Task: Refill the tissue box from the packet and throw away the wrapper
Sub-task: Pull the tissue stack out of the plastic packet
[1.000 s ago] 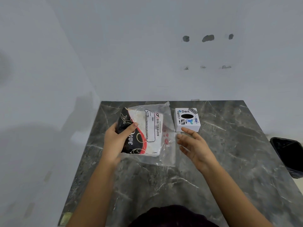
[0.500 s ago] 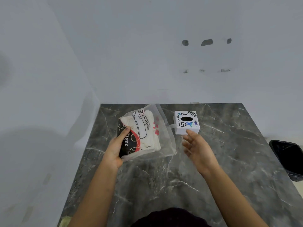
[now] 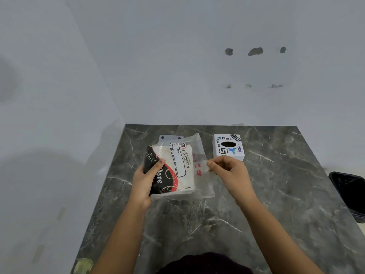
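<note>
Tissue packet (image 3: 173, 171) is gripped at its near-left end by the left hand (image 3: 145, 180), whose thumb presses on the black, red-swirled printed face while the fingers wrap beneath, so the packet is tilted up off the dark marble table (image 3: 276, 204). Its clear plastic wrapper (image 3: 203, 180) hangs loose past the stack of tissues on the side toward the tissue box. The right hand (image 3: 230, 171) is closed in a pinch, thumb and fingertips meeting on that loose clear edge, the other fingers curled in.

Just beyond the right hand's knuckles stands the white tissue box (image 3: 228, 147), a small cube with stickers and a dark oval opening on top; whether the hand touches it cannot be told. Behind the packet, toward the wall, a pale flat piece with two dark dots (image 3: 170, 137) lies partly hidden. Well to the right of the tissue box, off the table's edge and lower down, sits a black bin (image 3: 349, 192).
</note>
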